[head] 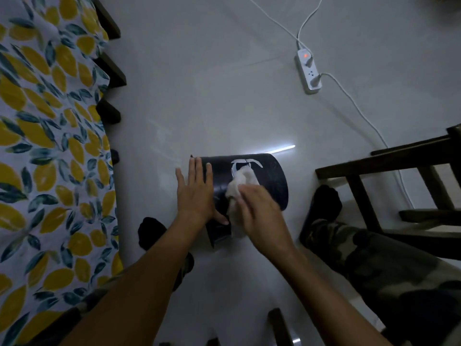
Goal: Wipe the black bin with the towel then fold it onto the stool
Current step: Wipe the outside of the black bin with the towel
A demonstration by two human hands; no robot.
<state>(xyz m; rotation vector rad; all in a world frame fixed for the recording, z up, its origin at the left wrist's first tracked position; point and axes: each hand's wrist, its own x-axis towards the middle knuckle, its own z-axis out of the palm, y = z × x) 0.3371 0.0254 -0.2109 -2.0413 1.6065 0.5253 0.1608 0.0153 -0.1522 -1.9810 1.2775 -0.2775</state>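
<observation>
Crumpled white towel (243,182) on black bin (274,181)

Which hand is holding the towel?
The right hand grips the white towel against the black bin; the left hand lies flat, fingers spread, steadying the bin's end.

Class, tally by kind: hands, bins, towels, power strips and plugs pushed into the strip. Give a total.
Hands: 2, left hand and right hand
Bins: 1, black bin
Towels: 1, white towel
Power strips: 1
Plugs: 2
Total: 7
</observation>
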